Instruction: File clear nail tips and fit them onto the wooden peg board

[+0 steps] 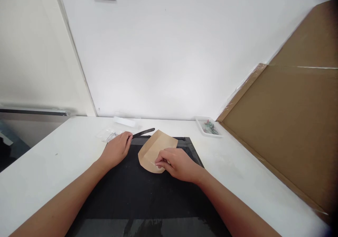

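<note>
Your left hand (pixel 116 147) grips a black strip (pixel 144 133); your right hand (pixel 180 164) pinches narrow over paper (pixel 151 149) on the mat (pixel 126 191), its hold unclear. Plastic (pixel 107 135) lies just beyond your left, a tray (pixel 213 135) back right.

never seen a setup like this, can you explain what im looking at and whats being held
There is no robot here: these are a person's own bare hands. The one picture comes from a camera worn on their head, looking forward and down.

On a white table lies a black mat. Behind it to the left is clear plastic packaging; to the right, a shallow white tray holds small greenish items.

The left hand grips a slim dark tool; its exact kind is unclear. The right hand has its fingertips pinched together over a creased piece of tan paper. Something pale shows at those fingertips, too small to identify.
</note>
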`<state>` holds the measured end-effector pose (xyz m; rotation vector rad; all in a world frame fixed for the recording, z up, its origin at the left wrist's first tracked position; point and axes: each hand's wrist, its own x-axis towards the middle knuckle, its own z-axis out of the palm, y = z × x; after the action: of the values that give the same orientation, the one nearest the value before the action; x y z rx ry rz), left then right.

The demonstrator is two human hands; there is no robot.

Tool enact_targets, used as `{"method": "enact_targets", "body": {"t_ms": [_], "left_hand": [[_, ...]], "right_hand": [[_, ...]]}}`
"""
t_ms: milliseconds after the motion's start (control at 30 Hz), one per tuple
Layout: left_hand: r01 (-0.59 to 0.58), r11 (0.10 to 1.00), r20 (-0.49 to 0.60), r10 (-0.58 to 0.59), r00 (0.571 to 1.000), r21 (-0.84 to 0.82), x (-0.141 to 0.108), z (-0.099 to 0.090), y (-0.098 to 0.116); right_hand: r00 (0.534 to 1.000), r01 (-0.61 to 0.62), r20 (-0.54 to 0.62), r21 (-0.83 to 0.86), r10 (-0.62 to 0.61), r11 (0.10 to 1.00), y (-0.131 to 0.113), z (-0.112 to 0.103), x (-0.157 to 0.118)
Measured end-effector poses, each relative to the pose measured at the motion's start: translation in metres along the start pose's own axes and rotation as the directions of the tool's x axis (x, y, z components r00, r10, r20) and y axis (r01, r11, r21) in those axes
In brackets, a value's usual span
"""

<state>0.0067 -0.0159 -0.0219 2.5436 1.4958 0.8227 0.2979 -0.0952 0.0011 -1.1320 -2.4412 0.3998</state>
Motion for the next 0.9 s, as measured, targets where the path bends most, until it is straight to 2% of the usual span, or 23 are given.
{"method": "enact_targets", "body": {"t_ms": [100,233,400,500,600,733,900], "left_hand": [[0.021,0.995,0.005,-0.021,1.0,-0.099,-0.002,-0.005,0.006],[-0.037,0.976,-0.001,0.038,0.999,-0.213,-0.004,-0.008,0.018],[-0.173,0.942,-0.037,0.17,0.985,-0.288,-0.007,-0.003,0.032],[-0.259,0.917,-0.066,0.251,0.966,-0.304,-0.009,0.0,0.036],[-0.332,0.899,-0.093,0.319,0.943,-0.286,-0.011,0.003,0.038],[-0.386,0.886,-0.109,0.371,0.922,-0.258,-0.014,0.005,0.039],[-0.413,0.86,-0.14,0.388,0.911,-0.301,-0.016,0.005,0.042]], "right_hand": [[0.996,0.006,-0.09,-0.012,-0.007,1.0,0.003,0.005,0.0],[0.965,0.009,-0.264,0.007,-0.007,1.0,0.005,0.011,0.001],[0.867,0.012,-0.498,-0.001,-0.01,1.0,0.0,0.014,0.002],[0.799,-0.039,-0.601,-0.001,0.03,0.999,-0.001,0.014,0.003],[0.745,-0.131,-0.663,-0.044,0.069,0.99,0.002,0.015,0.003],[0.692,-0.202,-0.722,-0.195,-0.001,0.96,0.008,0.016,0.004],[0.662,-0.223,-0.749,-0.189,0.006,0.956,0.005,0.018,0.005]]}}
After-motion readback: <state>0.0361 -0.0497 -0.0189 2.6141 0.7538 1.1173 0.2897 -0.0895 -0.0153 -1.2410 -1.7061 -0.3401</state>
